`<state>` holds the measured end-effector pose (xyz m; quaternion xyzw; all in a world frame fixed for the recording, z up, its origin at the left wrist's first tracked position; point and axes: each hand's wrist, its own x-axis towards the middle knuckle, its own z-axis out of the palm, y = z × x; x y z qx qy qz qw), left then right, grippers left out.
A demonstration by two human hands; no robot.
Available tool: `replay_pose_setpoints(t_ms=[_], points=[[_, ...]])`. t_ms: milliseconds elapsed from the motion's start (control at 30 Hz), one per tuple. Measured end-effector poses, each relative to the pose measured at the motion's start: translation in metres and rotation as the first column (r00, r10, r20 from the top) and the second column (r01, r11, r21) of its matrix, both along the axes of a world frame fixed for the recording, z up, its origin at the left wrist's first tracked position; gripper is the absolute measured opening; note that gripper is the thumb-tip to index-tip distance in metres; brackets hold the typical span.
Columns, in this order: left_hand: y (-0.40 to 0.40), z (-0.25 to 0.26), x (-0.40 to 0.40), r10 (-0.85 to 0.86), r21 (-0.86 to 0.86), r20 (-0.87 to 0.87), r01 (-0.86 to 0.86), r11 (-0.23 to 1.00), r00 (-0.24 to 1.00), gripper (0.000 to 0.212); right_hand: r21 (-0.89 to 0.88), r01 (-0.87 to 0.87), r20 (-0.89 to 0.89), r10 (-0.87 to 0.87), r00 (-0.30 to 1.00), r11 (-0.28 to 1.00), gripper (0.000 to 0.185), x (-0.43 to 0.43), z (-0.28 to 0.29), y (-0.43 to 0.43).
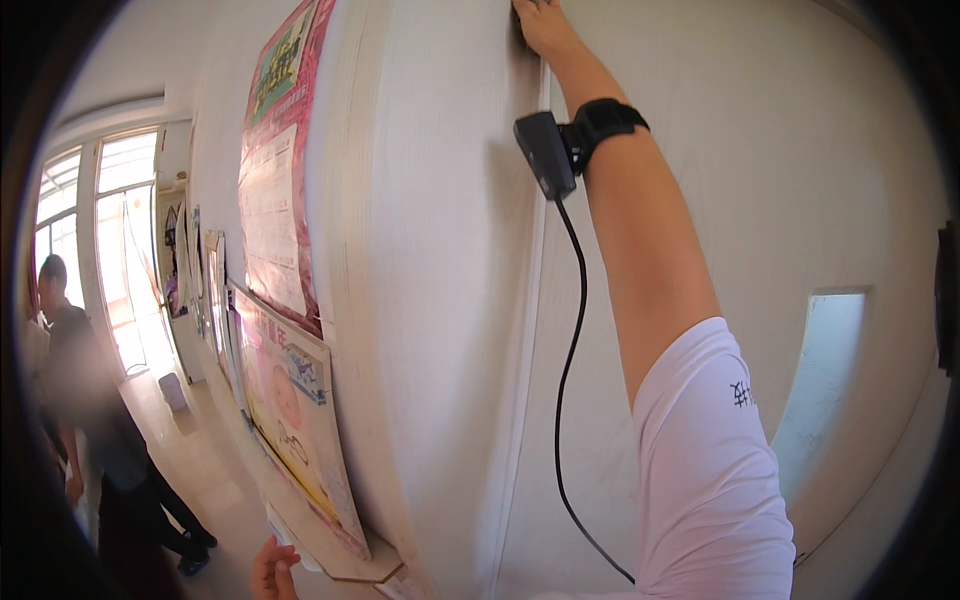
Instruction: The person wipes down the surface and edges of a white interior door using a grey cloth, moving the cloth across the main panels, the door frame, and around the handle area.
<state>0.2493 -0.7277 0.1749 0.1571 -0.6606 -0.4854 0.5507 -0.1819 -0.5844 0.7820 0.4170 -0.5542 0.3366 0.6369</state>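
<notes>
My right arm reaches high along a white door frame (536, 315). At the top edge of the picture, my right hand (541, 28) rests against the frame's edge. Its fingertips are partly cut off, and a dark patch beside them is too unclear to name. A black strap with a small black device (546, 154) circles my wrist, and a black cable (561, 420) hangs from it. Low at the left is my left hand (274, 574), its fingers bent, near a pale thin thing (306, 559). Whether it holds that thing cannot be told.
A white door panel (675, 187) with a narrow glass pane (821, 375) is on the right. A pink poster (274, 195) hangs at left above a framed picture board (289, 420) on a ledge. A person (97, 390) stands farther left, near a bright glazed door (127, 247).
</notes>
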Motion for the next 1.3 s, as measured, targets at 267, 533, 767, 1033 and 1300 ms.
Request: replay_pose_setpoints(t_ms=[267, 533, 767, 1033, 1300], points=[[-0.008, 0.002, 0.022, -0.008, 0.066, 0.016, 0.007, 0.998, 1.0, 0.029, 0.091, -0.203, 0.108, 0.193, 0.975, 0.975, 0.051, 0.044, -0.073, 0.016], [-0.018, 0.02, 0.016, -0.205, 0.005, 0.038, 0.205, 0.979, 0.978, 0.028, -0.012, -0.351, 0.214, 0.345, 0.914, 0.936, 0.042, 0.051, -0.25, 0.025], [-0.007, 0.029, 0.009, -0.323, 0.084, 0.086, 0.316, 0.945, 0.943, 0.03, 0.059, -0.308, 0.529, 0.232, 0.816, 0.95, 0.049, 0.094, -0.469, 0.034], [0.0, 0.026, -0.016, -0.335, -0.022, 0.087, 0.338, 0.941, 0.938, 0.029, 0.041, -0.458, 0.535, 0.368, 0.761, 0.888, 0.056, 0.134, -0.508, 0.029], [0.001, 0.03, -0.033, -0.173, -0.089, 0.039, 0.176, 0.98, 0.984, 0.028, 0.075, -0.43, 0.104, 0.422, 0.901, 0.9, 0.054, 0.082, -0.224, 0.004]])
